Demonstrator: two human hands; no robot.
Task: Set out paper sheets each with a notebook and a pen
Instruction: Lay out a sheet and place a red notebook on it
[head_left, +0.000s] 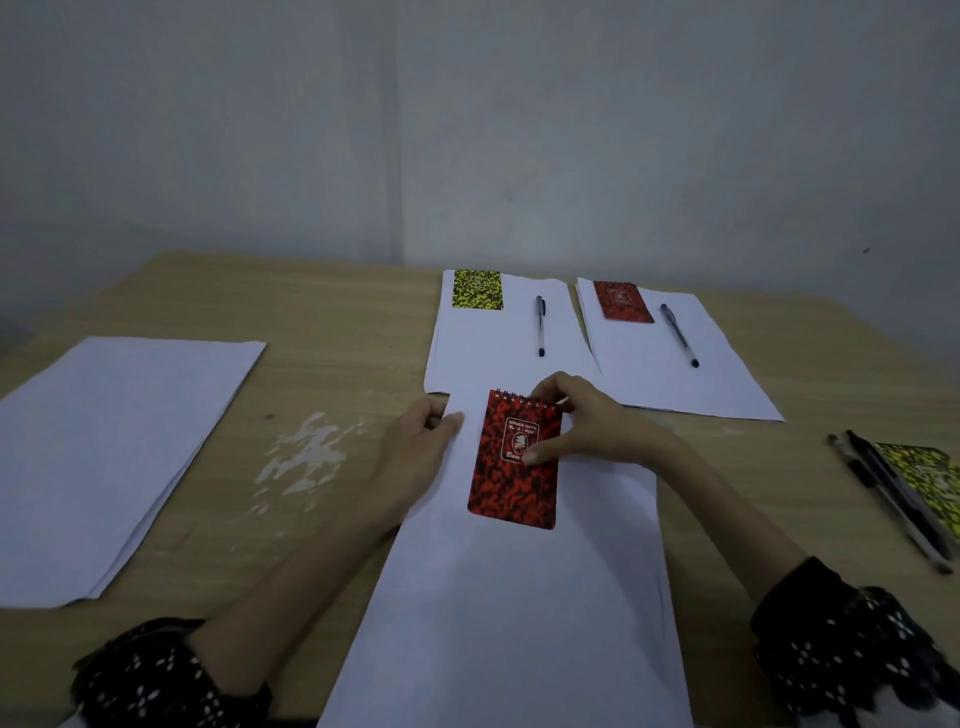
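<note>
The right hand (582, 421) gripped a red spiral notebook (514, 462) by its top edge, thumb on the cover, over the near paper sheet (519, 597), whose left edge the left hand (415, 457) pinched. Beyond the hands lay two sheets, each with a notebook and pen. Left of the left hand sat a paper stack (114, 447); right of the right hand, spare pens (888, 493) beside a yellow notebook (930, 478).

Dim, flat, bluish light with faint shadows; soft focus throughout, and wide-angle bending at the edges.
</note>
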